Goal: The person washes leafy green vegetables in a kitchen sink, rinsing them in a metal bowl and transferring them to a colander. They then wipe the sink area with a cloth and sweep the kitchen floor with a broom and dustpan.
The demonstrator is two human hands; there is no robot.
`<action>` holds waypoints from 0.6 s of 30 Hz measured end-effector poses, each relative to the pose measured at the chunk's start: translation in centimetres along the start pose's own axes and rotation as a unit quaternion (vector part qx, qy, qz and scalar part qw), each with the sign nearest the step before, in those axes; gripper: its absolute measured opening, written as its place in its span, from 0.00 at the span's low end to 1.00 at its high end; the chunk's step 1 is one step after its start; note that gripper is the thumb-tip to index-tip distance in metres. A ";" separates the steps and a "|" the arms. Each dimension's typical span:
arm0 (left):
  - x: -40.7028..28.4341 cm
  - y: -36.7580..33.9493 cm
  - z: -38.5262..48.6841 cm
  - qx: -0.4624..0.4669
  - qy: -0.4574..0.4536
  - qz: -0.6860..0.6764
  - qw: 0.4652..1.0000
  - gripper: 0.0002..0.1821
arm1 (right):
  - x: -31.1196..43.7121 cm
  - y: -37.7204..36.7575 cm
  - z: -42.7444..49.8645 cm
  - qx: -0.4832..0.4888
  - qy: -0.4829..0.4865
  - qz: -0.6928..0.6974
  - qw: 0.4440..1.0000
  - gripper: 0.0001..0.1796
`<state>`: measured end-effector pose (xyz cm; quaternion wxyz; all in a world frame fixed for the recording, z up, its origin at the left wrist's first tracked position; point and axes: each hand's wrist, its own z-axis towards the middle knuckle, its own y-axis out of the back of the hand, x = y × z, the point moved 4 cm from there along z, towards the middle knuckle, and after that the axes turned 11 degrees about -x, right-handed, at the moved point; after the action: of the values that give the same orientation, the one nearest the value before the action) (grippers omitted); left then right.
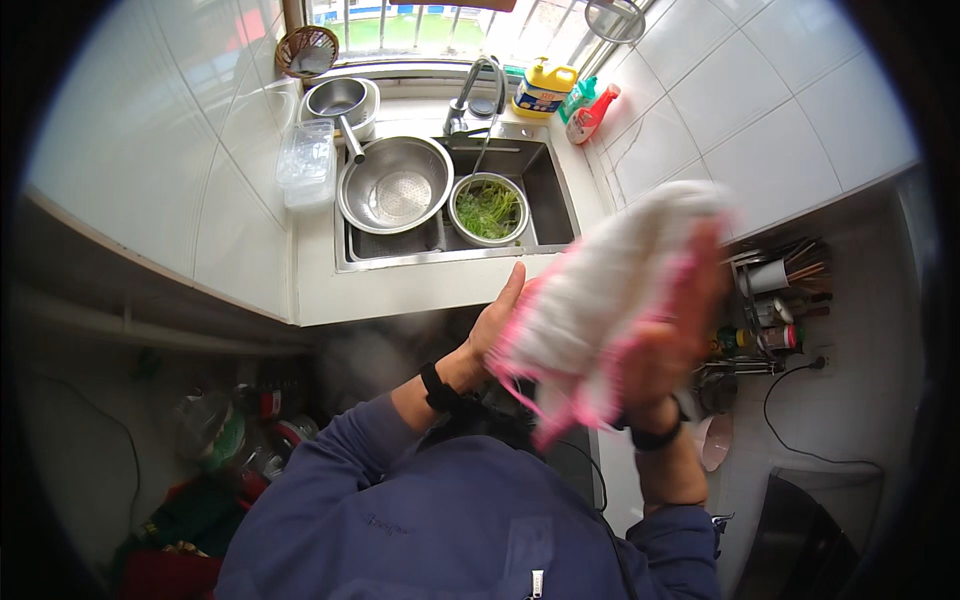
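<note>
A white cloth towel with pink edges [607, 277] is held up in front of me, blurred by motion. My right hand [664, 360] grips its right side, thumb towards me. My left hand [495, 319] touches the towel's left side with its thumb raised; the towel covers its fingers, so their hold is hidden. Beyond the towel, a metal bowl of leafy greens [489, 210] stands in the sink [544, 180]. From the curved faucet [480, 86] a thin stream of water runs into that bowl. Left of it, a large metal colander [396, 184] rests over the sink.
Left of the sink are a long-handled saucepan [337, 97] and clear plastic containers [307, 161]. A yellow jug [544, 88] and a red bottle [592, 115] stand at the back right. On my right are a utensil rack [757, 315] and a power cord [772, 427].
</note>
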<state>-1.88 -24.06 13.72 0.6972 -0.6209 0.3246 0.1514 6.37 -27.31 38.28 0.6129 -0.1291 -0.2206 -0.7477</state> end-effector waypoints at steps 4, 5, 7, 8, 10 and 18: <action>4.9 4.7 -6.1 0.002 0.230 -0.192 0.954 0.21 | -5.4 -6.6 -11.6 0.232 -0.032 -0.159 0.959 0.39; 5.6 5.3 -7.5 -0.038 0.273 -0.226 0.934 0.21 | -6.3 -6.5 -14.0 0.228 -0.078 -0.168 0.956 0.36; 6.9 4.9 -9.2 -0.097 0.321 -0.252 0.908 0.21 | -6.9 -5.1 -17.8 0.263 -0.085 -0.190 0.942 0.31; 7.5 3.9 -9.2 -0.119 0.335 -0.249 0.901 0.21 | -7.1 -3.9 -18.9 0.229 -0.106 -0.143 0.957 0.24; 8.6 1.2 -8.2 -0.155 0.344 -0.216 0.901 0.21 | -8.3 -0.7 -20.1 0.184 -0.101 -0.180 0.961 0.16; 7.6 -5.1 -4.9 0.207 -0.228 0.674 0.671 0.12 | -9.6 10.6 -19.6 0.024 -0.480 -0.140 0.866 0.14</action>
<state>5.59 -31.20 12.68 0.5685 -0.0195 0.5088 0.6462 20.24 -30.26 18.58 0.3229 -0.4254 -0.5210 -0.6658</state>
